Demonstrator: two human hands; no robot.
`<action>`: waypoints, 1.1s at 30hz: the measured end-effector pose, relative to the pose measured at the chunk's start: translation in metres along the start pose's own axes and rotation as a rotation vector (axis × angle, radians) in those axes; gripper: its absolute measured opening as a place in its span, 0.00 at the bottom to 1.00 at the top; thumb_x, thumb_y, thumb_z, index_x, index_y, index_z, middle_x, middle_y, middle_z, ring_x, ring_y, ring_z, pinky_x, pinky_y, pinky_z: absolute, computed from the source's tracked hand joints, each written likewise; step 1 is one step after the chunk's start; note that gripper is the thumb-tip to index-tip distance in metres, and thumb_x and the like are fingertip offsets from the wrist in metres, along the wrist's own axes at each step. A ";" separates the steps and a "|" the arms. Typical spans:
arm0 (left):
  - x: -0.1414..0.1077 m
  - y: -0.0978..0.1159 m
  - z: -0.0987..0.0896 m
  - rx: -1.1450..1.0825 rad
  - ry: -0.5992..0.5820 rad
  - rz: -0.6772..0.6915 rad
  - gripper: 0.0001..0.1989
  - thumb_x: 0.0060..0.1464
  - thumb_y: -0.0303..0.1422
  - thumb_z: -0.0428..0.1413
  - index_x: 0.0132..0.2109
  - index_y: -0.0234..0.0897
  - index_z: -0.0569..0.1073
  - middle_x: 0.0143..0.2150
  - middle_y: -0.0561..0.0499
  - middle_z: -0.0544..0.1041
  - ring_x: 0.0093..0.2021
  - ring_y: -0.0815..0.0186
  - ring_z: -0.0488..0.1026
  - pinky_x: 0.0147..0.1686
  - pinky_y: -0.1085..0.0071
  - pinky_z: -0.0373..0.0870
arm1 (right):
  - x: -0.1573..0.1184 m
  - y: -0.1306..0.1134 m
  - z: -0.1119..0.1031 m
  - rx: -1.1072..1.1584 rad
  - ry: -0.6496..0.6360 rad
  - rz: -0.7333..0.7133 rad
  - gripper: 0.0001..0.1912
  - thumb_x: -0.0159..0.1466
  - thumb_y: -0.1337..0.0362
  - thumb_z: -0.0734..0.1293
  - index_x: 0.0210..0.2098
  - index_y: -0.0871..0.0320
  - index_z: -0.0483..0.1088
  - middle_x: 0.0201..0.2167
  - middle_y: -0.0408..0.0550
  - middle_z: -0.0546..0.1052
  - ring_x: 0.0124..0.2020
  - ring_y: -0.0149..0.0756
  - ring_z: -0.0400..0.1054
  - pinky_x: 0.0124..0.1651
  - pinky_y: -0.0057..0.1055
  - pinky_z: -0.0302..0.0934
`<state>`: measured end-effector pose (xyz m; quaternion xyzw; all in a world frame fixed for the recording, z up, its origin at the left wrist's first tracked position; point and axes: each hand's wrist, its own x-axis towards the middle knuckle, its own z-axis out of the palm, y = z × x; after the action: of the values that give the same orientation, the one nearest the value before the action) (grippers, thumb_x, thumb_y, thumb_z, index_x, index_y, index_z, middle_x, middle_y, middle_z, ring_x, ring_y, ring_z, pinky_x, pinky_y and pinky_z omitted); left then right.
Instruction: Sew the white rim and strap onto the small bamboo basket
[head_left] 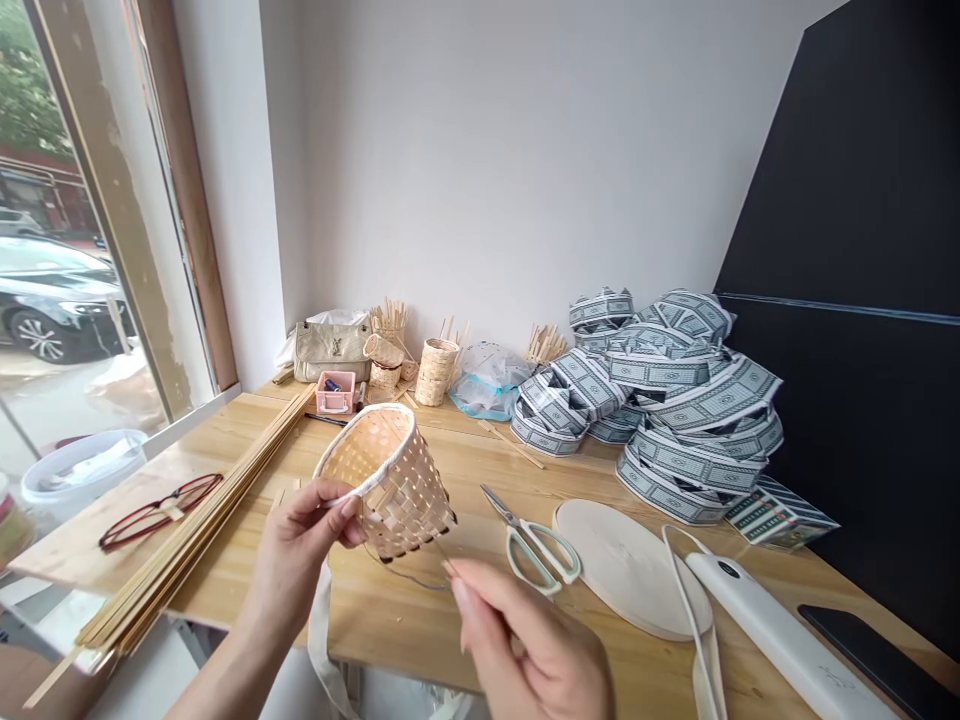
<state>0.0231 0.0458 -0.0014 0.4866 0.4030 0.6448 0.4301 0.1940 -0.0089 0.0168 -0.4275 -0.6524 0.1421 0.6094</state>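
My left hand (pixel 315 530) pinches the rim of a small woven basket (pixel 409 490), which is tilted with its opening toward the upper left. White binding (pixel 405 455) runs round the rim, and small dark spots show along the base edge. Below and right of the basket, my right hand (pixel 525 630) is closed, thumb against forefinger, on a thin dark thread (pixel 416 578) that curves back toward the basket. Whether a needle is in those fingers I cannot tell. A white fabric strip (pixel 321 630) hangs down beside my left wrist.
Scissors (pixel 536 545) lie right of the basket, beside a flat roll of cream tape (pixel 630 565) and a white corded device (pixel 780 630). Long wooden strips (pixel 202 510) and red glasses (pixel 161 510) are at left. Small baskets (pixel 436 370) and stacked patterned bands (pixel 675 400) stand behind.
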 end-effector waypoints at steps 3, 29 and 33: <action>-0.006 0.003 0.006 -0.067 -0.036 -0.052 0.07 0.46 0.35 0.60 0.28 0.35 0.74 0.18 0.56 0.71 0.21 0.75 0.66 0.24 0.81 0.63 | 0.013 -0.002 0.014 -0.218 -0.103 -0.217 0.11 0.61 0.71 0.58 0.30 0.59 0.72 0.19 0.44 0.72 0.19 0.28 0.66 0.24 0.22 0.59; -0.015 0.008 0.010 0.026 -0.118 0.007 0.05 0.49 0.33 0.58 0.28 0.37 0.74 0.19 0.56 0.70 0.21 0.73 0.67 0.24 0.79 0.65 | 0.010 0.004 0.021 -0.450 -0.159 -0.443 0.18 0.59 0.76 0.54 0.41 0.68 0.71 0.23 0.52 0.77 0.22 0.34 0.72 0.29 0.26 0.66; -0.016 0.012 0.013 0.212 -0.082 0.220 0.04 0.49 0.30 0.56 0.28 0.37 0.74 0.20 0.55 0.69 0.20 0.71 0.69 0.21 0.77 0.68 | 0.009 0.004 0.021 -0.406 -0.160 -0.386 0.18 0.59 0.76 0.53 0.41 0.68 0.71 0.22 0.50 0.76 0.21 0.35 0.71 0.23 0.26 0.63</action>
<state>0.0360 0.0286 0.0076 0.5964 0.3953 0.6214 0.3193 0.1776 0.0071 0.0161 -0.3960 -0.7829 -0.0767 0.4736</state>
